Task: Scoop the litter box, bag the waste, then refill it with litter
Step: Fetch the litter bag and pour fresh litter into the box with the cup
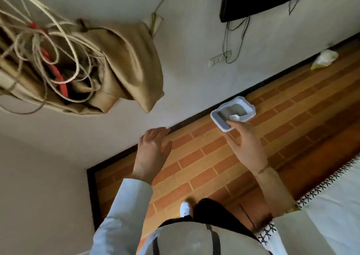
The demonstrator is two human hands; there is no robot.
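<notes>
A person stands over a brick-patterned floor [196, 163], both hands out and empty. The litter box [232, 113] sits on the floor against the wall's dark baseboard [187, 121], its long side running along that edge, a white scoop [235, 117] lying inside on grey litter. It lies ahead of the right hand [246, 144], whose fingers are loosely spread; the left hand [153, 145], fingers straight and close together, is farther off. A tan cloth bag [124, 65] hangs on the wall; nothing blocks the reach.

No readable text, no labels, no brands, no numbers, no signs on anything in view
</notes>
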